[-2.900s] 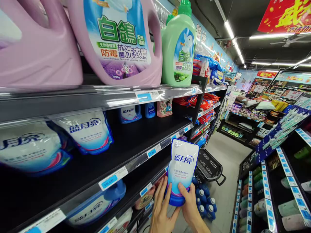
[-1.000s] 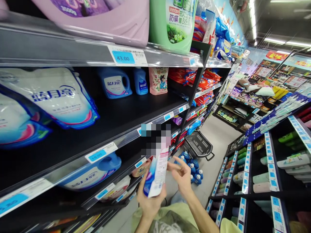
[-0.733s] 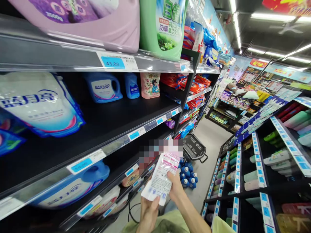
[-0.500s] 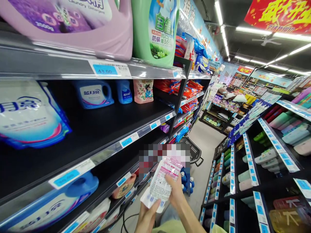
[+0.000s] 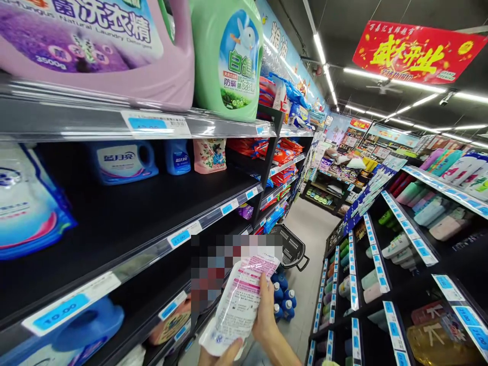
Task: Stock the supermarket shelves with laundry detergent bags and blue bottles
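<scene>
A white and pink refill pouch [image 5: 238, 305], printed with small text, is held in front of me, tilted with its top away from me. My left hand [image 5: 223, 356] grips its lower end, thumb on the printed face; the fingers behind are hidden. Along its right edge my right hand [image 5: 266, 312] clasps it, with the thumb lying on the front. A blurred patch covers the area by the pouch's top. Beyond my right hand, several blue bottles [image 5: 284, 302] stand on the floor beside a black shopping basket [image 5: 292, 246].
Left shelves carry a pink detergent jug [image 5: 114, 76], a green jug [image 5: 224, 61], blue bottles [image 5: 125, 162] and a pink floral pouch [image 5: 209, 156]. Right shelves [image 5: 404, 244] hold many bottles. The aisle floor [image 5: 305, 213] runs between them toward a display stand. A red banner [image 5: 417, 51] hangs overhead.
The view has swung slightly up and to the right, so the shelves sit lower and further left in it. Both hands still hold the pouch, which appears further left and lower.
</scene>
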Available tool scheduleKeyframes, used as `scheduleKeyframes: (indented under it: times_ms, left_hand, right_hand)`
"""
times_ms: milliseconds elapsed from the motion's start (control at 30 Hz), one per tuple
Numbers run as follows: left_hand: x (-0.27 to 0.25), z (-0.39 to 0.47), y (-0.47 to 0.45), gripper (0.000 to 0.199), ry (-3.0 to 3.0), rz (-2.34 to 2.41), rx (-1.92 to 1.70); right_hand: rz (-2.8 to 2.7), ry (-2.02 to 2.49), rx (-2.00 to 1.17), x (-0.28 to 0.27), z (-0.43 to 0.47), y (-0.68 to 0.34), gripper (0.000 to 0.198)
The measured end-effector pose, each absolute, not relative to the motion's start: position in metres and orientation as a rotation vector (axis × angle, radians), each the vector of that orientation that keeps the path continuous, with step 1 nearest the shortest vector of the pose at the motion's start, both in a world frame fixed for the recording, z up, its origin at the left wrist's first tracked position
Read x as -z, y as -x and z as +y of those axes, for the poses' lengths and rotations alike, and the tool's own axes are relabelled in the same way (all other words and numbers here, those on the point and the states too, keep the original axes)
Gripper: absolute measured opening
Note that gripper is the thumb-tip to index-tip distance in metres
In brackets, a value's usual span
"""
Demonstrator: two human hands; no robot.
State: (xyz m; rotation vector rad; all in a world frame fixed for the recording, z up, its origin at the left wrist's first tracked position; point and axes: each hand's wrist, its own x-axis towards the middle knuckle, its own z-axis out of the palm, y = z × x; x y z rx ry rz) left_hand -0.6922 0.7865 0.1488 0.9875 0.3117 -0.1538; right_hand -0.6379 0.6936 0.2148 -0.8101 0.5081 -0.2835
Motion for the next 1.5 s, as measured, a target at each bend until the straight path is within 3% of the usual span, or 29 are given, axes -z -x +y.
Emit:
scheduleKeyframes:
  times_ms: [100,467,867,1067,1267,1500]
  left_hand:
    - [-0.157,0.791,0.695,0.095,-0.911,0.302,0.162]
    - [-0.153,0.807,0.69,0.091,-0.792,0.363,0.216]
    - [-0.157,0.802,0.689,0.094,-0.716,0.417,0.201]
    - [-0.16,0.801,0.688,0.094,-0.743,0.399,0.144]
    - [-0.154,0.805,0.687,0.078,-0.948,0.236,0.03]
    - [-0.162,0.814,0.686,0.049,-1.702,-0.324,-0.515]
  right_hand:
    - [0.519,0.828,0.278,-0.219,0.697,0.638,0.073]
    - [0.415,0.867,0.284,-0.218,0.7,0.633,0.048]
    - [0.531,0.894,0.306,-0.221,0.699,0.634,0.055]
    - [0.455,0.905,0.252,-0.218,0.7,0.633,0.046]
    - [0.362,1.001,0.126,-0.211,0.703,0.633,0.048]
    - [0.32,0.984,-0.06,-0.214,0.706,0.629,0.061]
